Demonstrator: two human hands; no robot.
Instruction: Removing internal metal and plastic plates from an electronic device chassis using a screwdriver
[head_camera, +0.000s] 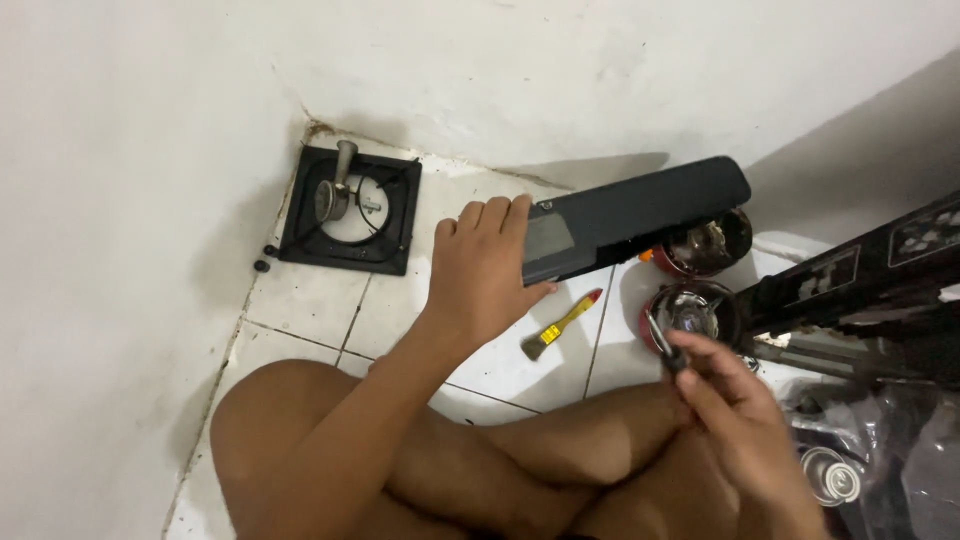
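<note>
A long dark panel (640, 215) is being held up over the tiled floor (320, 310) in the clenched left hand (485, 275), while a dark-handled tool (668, 350) is being gripped in the right hand (735, 410), seemingly readied for the panel.

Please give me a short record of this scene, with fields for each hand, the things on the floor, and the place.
left hand: grips end of long dark panel, raised above the floor
right hand: holds small dark tool
floor items: yellow-handled brush; black square frame in corner; two round tins
place: white tiled floor, white walls
</note>
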